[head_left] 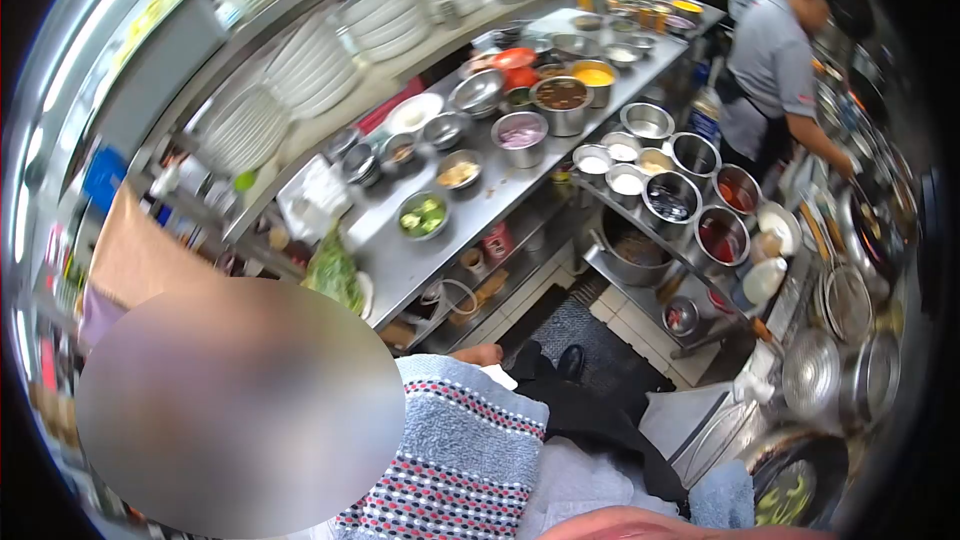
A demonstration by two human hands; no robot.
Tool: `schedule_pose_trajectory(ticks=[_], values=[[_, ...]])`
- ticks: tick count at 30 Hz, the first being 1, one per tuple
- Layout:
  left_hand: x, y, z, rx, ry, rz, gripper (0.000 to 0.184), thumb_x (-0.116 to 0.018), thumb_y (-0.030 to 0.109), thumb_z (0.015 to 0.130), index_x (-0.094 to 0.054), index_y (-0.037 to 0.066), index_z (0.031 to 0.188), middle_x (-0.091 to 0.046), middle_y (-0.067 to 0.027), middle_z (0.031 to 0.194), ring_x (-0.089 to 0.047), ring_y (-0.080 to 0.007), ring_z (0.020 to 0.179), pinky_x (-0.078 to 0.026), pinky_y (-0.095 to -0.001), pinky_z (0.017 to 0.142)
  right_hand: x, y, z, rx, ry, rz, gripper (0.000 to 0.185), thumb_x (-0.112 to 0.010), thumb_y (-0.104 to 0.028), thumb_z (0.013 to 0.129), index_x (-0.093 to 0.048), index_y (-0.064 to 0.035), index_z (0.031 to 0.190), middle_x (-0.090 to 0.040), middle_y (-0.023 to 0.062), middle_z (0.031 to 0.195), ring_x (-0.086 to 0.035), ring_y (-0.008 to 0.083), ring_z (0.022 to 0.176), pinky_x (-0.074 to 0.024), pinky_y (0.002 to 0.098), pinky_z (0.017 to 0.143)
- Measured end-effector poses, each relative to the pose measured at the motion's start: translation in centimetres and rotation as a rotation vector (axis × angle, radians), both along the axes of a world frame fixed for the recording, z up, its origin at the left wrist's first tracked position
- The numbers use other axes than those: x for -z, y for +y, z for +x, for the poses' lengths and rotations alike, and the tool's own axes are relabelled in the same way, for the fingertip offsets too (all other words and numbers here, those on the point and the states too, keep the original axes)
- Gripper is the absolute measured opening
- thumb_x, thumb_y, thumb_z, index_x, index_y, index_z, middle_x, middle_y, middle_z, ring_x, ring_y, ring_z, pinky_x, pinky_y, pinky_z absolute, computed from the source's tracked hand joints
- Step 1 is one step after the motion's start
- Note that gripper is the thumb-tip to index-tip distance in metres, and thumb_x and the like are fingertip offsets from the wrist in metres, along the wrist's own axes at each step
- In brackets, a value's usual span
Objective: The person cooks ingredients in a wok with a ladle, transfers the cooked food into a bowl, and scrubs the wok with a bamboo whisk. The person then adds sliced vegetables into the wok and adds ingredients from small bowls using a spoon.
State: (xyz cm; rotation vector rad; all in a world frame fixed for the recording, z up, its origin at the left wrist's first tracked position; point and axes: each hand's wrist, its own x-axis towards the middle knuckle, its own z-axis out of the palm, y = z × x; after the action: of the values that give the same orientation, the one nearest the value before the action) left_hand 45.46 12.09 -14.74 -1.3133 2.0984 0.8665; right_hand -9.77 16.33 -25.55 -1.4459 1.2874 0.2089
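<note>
Neither of my hands shows plainly. A strip of bare skin (640, 525) crosses the bottom edge, very close; I cannot tell whether it is my right hand or arm, and no fingers show. Near it a blue-grey cloth (722, 496) lies against a dark pan (838, 460) with green vegetable pieces (785, 502) in it. A patterned blue-grey towel (460, 450) covers the lower middle, beside a blurred patch that hides much of the left. Past the towel's upper edge a partly hidden hand (478, 355) shows by something white; whose it is stays unclear. My left hand cannot be identified.
A long steel counter (400, 265) carries bowls and pots of ingredients. Plates (310, 65) are stacked on the shelf above. Sauce pots (720, 235) stand on a rack at right. A co-worker (770, 65) reaches toward the stove side. A dark mat (590, 335) covers the tiled floor.
</note>
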Motion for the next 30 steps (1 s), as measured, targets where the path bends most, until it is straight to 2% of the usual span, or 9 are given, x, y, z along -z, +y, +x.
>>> schedule_pose_trajectory(ticks=[3, 6, 8, 10, 11, 19, 23, 25, 30], values=[[-2.3, 4.3, 2.3, -0.235, 0.086, -0.015, 0.028, -0.061, 0.026, 0.081, -0.066, 0.012, 0.105, -0.068, -0.0111, 0.09, -0.067, -0.024, 0.084, -0.055, -0.0459, 0.066, -2.4, -3.9, 0.6, -0.16, 0.071, -0.001, 0.042, -0.066, -0.027, 0.087, -0.061, -0.0008, 0.119, -0.068, 0.0137, 0.109, -0.065, 0.0243, 0.096, -0.0495, 0.0356, 0.088], [-7.3, 4.7, 3.8, -1.263, 0.237, 0.268, 0.038, -0.061, 0.026, 0.082, -0.061, 0.013, 0.118, -0.066, -0.0062, 0.09, -0.065, -0.02, 0.071, -0.053, -0.0386, 0.052, -4.3, -8.8, 2.0, -0.272, 0.049, -0.341, 0.044, -0.067, -0.019, 0.086, -0.058, -0.0045, 0.127, -0.069, 0.0115, 0.108, -0.068, 0.0263, 0.088, -0.0535, 0.0397, 0.076], [-8.1, 3.8, 7.4, -1.34, 0.613, 0.018, 0.046, -0.064, 0.024, 0.08, -0.056, 0.007, 0.122, -0.065, -0.0113, 0.09, -0.062, -0.0207, 0.064, -0.05, -0.0421, 0.047, -7.3, -10.8, 4.2, 0.015, -0.001, -0.117, 0.04, -0.064, -0.016, 0.088, -0.057, -0.0032, 0.126, -0.068, 0.0115, 0.097, -0.066, 0.0239, 0.08, -0.0528, 0.0376, 0.07], [-13.3, 1.8, 10.0, -1.367, 0.682, -0.386, 0.045, -0.065, 0.022, 0.08, -0.058, 0.005, 0.121, -0.066, -0.0114, 0.094, -0.063, -0.0243, 0.083, -0.053, -0.0399, 0.072, -11.4, -12.0, 6.8, 0.372, -0.021, 0.138, 0.034, -0.06, -0.008, 0.09, -0.058, -0.0028, 0.124, -0.066, 0.0131, 0.088, -0.064, 0.0177, 0.077, -0.0511, 0.0317, 0.063], [-13.6, 0.4, 13.0, -1.307, 0.543, -0.577, 0.053, -0.065, 0.02, 0.084, -0.051, 0.004, 0.132, -0.062, -0.0138, 0.121, -0.063, -0.0247, 0.1, -0.052, -0.0391, 0.085, -11.2, -12.6, 7.2, 0.345, 0.001, 0.135, 0.034, -0.06, -0.008, 0.09, -0.058, -0.0028, 0.124, -0.066, 0.0131, 0.088, -0.064, 0.0177, 0.077, -0.0511, 0.0317, 0.063], [-24.5, 3.1, 29.3, -1.522, 0.087, -1.621, 0.056, -0.068, 0.024, 0.081, -0.051, 0.005, 0.13, -0.05, -0.0191, 0.133, -0.048, -0.0324, 0.122, -0.039, -0.0423, 0.103, -11.9, -13.9, 15.3, -0.244, 0.061, -0.177, 0.036, -0.058, -0.01, 0.091, -0.054, -0.0011, 0.126, -0.065, 0.01, 0.087, -0.063, 0.0185, 0.074, -0.0499, 0.0339, 0.06], [-19.8, 4.9, 32.8, -1.704, -0.226, -1.485, 0.067, -0.068, 0.032, 0.083, -0.043, 0.007, 0.139, -0.031, -0.02, 0.15, -0.031, -0.037, 0.138, -0.029, -0.0555, 0.109, -12.3, -15.9, 21.7, -0.232, 0.05, -0.097, 0.036, -0.058, -0.01, 0.092, -0.054, -0.0018, 0.126, -0.065, 0.0101, 0.088, -0.063, 0.0183, 0.074, -0.0491, 0.033, 0.059], [-17.8, 4.2, 31.0, -1.686, -0.411, -0.954, 0.074, -0.067, 0.037, 0.083, -0.036, 0.009, 0.145, -0.018, -0.0202, 0.156, -0.017, -0.0399, 0.144, -0.02, -0.0648, 0.11, -12.7, -17.1, 24.9, -0.229, 0.049, -0.078, 0.036, -0.058, -0.01, 0.092, -0.053, -0.0021, 0.126, -0.065, 0.0101, 0.088, -0.063, 0.0181, 0.075, -0.0487, 0.0325, 0.059], [-15.7, 1.5, 29.6, -1.558, -0.38, -1.007, 0.07, -0.069, 0.031, 0.078, -0.043, 0.014, 0.141, -0.016, -0.0195, 0.156, -0.015, -0.0436, 0.143, -0.015, -0.0682, 0.109, -14.4, -21.2, 32.4, -0.267, 0.061, -0.067, 0.036, -0.058, -0.01, 0.092, -0.053, -0.003, 0.127, -0.065, 0.0102, 0.089, -0.063, 0.0178, 0.076, -0.0477, 0.0313, 0.058]])
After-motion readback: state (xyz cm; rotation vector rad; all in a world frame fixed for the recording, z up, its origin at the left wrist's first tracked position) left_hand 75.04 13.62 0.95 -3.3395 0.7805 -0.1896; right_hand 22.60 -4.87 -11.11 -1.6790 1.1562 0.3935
